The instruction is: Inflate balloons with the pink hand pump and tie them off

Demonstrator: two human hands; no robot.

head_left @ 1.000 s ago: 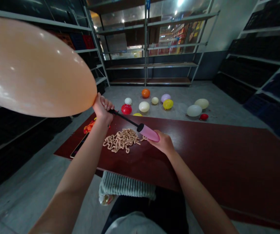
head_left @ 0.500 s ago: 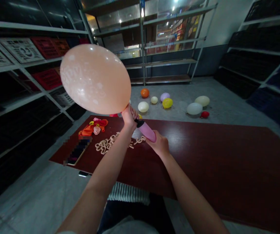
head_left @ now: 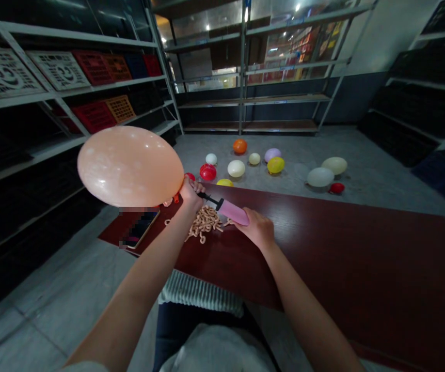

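My left hand (head_left: pixel 191 193) is closed around the neck of a large inflated peach balloon (head_left: pixel 129 166), along with the end of a balloon hand pump. The balloon stretches out to the left, with faint pale print on it. My right hand (head_left: pixel 259 228) wraps the back end of the pump's pink barrel (head_left: pixel 233 212). A black rod (head_left: pixel 209 198) shows between the barrel and my left hand. Just below the pump, a heap of tan curly pieces (head_left: pixel 206 221) lies on the dark red table (head_left: pixel 323 243).
A phone (head_left: pixel 145 227) lies at the table's left end, near limp balloons partly hidden by the peach one. Several inflated balloons, including an orange one (head_left: pixel 240 146) and a red one (head_left: pixel 207 172), rest on the floor beyond. Shelving with crates (head_left: pixel 94 67) stands left.
The peach balloon and my left hand have moved down and left. The gap between my hands has widened, and more of the black rod shows. The view has shifted slightly left.
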